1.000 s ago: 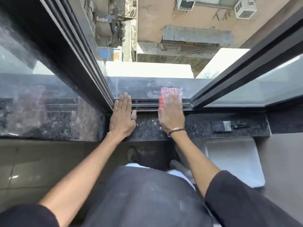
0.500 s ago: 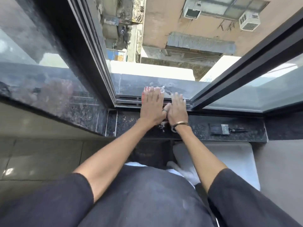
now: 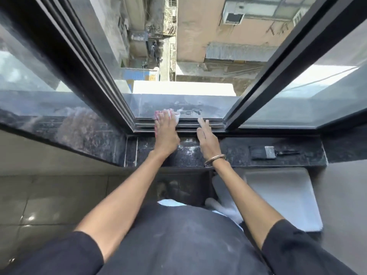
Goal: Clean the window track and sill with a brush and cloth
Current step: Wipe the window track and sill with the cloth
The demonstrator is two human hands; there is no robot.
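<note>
A red and white cloth (image 3: 175,114) lies on the window track (image 3: 188,125) near its left end. My left hand (image 3: 166,133) presses down on it, and the cloth shows only past my fingertips. To the right of it, my right hand (image 3: 208,140) is flat with its fingers apart, the fingertips resting on the track and nothing in it. A black paint brush (image 3: 265,152) with a metal ferrule lies on the dark granite sill (image 3: 234,153), to the right of both hands. White dust speckles the sill between my wrists.
Black sliding window frames (image 3: 258,90) stand on both sides of the open gap, with a long drop to the street beyond. The outer grey ledge (image 3: 198,105) is smeared. A white cushion (image 3: 282,195) sits below the sill at the right.
The cloth has passed from under my right hand to under my left hand, further left on the track. My right hand has drawn away to the right, empty.
</note>
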